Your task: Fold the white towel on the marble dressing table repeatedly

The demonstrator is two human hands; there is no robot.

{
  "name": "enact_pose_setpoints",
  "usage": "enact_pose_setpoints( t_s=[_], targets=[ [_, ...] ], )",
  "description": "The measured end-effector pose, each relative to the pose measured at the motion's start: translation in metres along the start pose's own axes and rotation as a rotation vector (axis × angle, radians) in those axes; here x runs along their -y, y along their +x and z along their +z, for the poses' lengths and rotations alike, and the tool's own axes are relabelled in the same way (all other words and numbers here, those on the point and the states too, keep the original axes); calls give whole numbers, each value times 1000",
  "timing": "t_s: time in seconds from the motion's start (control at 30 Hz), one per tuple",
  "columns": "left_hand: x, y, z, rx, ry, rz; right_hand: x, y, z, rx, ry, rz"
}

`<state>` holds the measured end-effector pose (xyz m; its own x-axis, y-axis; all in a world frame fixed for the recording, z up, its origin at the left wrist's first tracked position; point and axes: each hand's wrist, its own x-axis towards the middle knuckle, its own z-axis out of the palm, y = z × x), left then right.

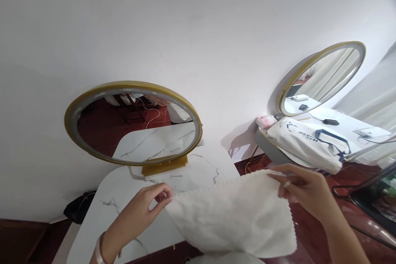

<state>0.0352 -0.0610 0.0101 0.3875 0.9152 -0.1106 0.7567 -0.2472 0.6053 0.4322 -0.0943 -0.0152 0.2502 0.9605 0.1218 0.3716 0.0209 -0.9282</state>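
Observation:
A white cloth (235, 210) with a scalloped edge hangs spread between my two hands, above the front of a white marble-patterned table (111, 214). My left hand (142, 208) pinches its upper left corner between thumb and fingers. At the upper right corner, my right hand (305, 189), with a ring on one finger, grips the cloth the same way. Beyond the cloth, an oval mirror (136, 126) with a gold rim stands tilted on a gold base (165, 167) on the table.
To the right, a second table (355, 121) bears another gold-rimmed mirror (324, 78), a white printed bag (303, 140), a pink-and-white pack (266, 121) and a black adapter (330, 122). A black bag (78, 208) lies by the wall at left.

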Motion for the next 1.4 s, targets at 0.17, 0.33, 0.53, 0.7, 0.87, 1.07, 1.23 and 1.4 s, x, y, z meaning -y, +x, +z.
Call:
enact_pose_setpoints(
  t_s=[0.17,0.33,0.53,0.7,0.87,1.07,1.23,1.4],
  targets=[
    [37,56,39,-26,6,-80,-63,59,43,217,-34,17],
    [86,124,88,-141,119,-123,-132,123,110,312,-124,61],
    [105,160,138,-264,225,-301,-174,171,160,299,-168,70],
    [108,145,188,-260,334,-284,-199,145,181,215,-162,-16],
    [123,152,211,-287,456,-176,-213,84,218,275,-528,-238],
    [129,199,210,-309,493,-220,-213,102,244,278,-827,-150],
    [136,243,201,-321,523,-269,-213,164,259,292,-849,-204],
    [144,265,198,-384,478,-315,-214,203,276,349,-870,-247]
  ],
)
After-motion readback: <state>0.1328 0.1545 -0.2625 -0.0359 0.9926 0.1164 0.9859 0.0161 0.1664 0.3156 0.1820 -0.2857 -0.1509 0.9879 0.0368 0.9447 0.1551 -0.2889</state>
